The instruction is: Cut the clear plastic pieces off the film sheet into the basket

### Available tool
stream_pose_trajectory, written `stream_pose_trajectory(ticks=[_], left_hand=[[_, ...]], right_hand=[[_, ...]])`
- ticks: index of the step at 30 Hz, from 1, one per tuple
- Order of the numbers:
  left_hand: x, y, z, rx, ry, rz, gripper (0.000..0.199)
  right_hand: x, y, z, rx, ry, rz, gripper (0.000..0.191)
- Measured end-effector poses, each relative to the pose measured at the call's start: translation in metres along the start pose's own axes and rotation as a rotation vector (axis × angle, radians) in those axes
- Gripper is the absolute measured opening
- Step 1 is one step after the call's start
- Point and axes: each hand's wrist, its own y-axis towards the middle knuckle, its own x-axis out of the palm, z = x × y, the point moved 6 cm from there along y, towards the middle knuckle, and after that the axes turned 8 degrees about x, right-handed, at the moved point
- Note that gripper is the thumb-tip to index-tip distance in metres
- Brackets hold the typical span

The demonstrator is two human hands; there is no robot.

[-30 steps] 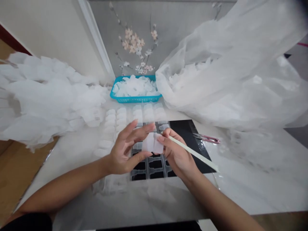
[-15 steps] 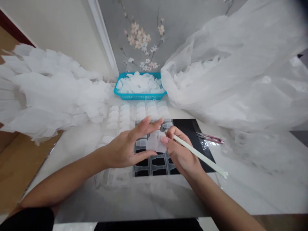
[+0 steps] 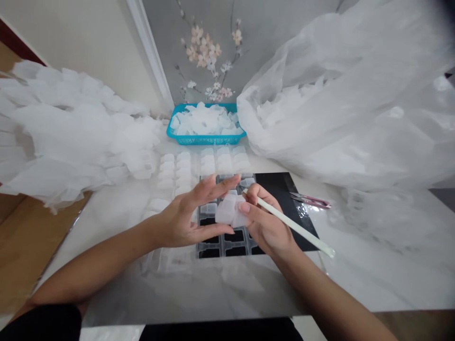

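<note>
My right hand (image 3: 270,215) is closed around a slim pale green stick (image 3: 295,227), its thin tip pointing up and left. The thumb of that hand presses a small translucent white plastic piece (image 3: 227,210) with a folded look. My left hand (image 3: 188,213) frames this piece with fingers spread, thumb along its lower edge and fingertips above it; whether a finger supports it from behind is hidden. Below both hands lies a clear moulded sheet (image 3: 223,248) with cut-out-like compartments, on a black mat (image 3: 277,189).
Rows of white pieces (image 3: 184,168) lie behind the hands. Further back, a blue basket (image 3: 206,140) holds more. A large clear bag (image 3: 337,128) bulges at right, a white heap (image 3: 78,128) at left. Small pink-handled snips (image 3: 314,201) rest on the mat's right edge.
The white piece has tilted and turned slightly between my hands. Both hands stay nearly in place, and the view has shifted a little.
</note>
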Motion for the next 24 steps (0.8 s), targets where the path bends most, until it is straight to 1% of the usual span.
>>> stream_pose_trajectory(ticks=[4, 8, 11, 13, 15, 17, 18, 19, 20, 21, 22, 23, 24], left_hand=[[0.002, -0.002, 0.000, 0.011, 0.032, 0.006, 0.106], [0.002, -0.002, -0.004, 0.026, 0.060, 0.014, 0.107], [0.007, -0.002, -0.004, 0.056, 0.134, -0.051, 0.105], [0.011, -0.003, -0.003, 0.079, 0.229, -0.110, 0.095], [0.013, -0.002, -0.003, 0.100, 0.346, -0.156, 0.080], [0.007, 0.002, -0.011, 0.131, 0.458, -0.166, 0.066], [-0.001, 0.006, -0.021, 0.131, 0.519, -0.148, 0.061], [-0.013, 0.012, -0.036, 0.104, 0.580, -0.103, 0.056], [-0.029, 0.018, -0.055, 0.054, 0.640, -0.039, 0.054], [-0.048, 0.025, -0.080, -0.045, 0.698, 0.027, 0.052], [-0.067, 0.030, -0.109, -0.194, 0.736, 0.091, 0.053], [-0.084, 0.034, -0.140, -0.336, 0.758, 0.112, 0.056], [-0.094, 0.037, -0.169, -0.451, 0.763, 0.070, 0.061]], right_hand=[[-0.001, 0.000, 0.000, -0.029, -0.031, 0.015, 0.037], [-0.003, -0.001, -0.001, -0.081, -0.073, 0.027, 0.037], [-0.003, -0.001, 0.003, -0.118, -0.106, 0.006, 0.034], [-0.005, 0.001, 0.006, -0.142, -0.146, 0.015, 0.032], [-0.008, 0.005, 0.005, -0.171, -0.206, 0.066, 0.031], [-0.012, 0.008, -0.002, -0.187, -0.284, 0.122, 0.030], [-0.014, 0.008, -0.006, -0.185, -0.337, 0.139, 0.029], [-0.017, 0.008, -0.011, -0.178, -0.406, 0.150, 0.028], [-0.021, 0.007, -0.016, -0.171, -0.491, 0.158, 0.027], [-0.026, 0.005, -0.021, -0.167, -0.584, 0.165, 0.025], [-0.033, 0.002, -0.024, -0.166, -0.677, 0.171, 0.024], [-0.041, -0.002, -0.027, -0.170, -0.758, 0.175, 0.024], [-0.050, -0.005, -0.029, -0.183, -0.811, 0.172, 0.026]])
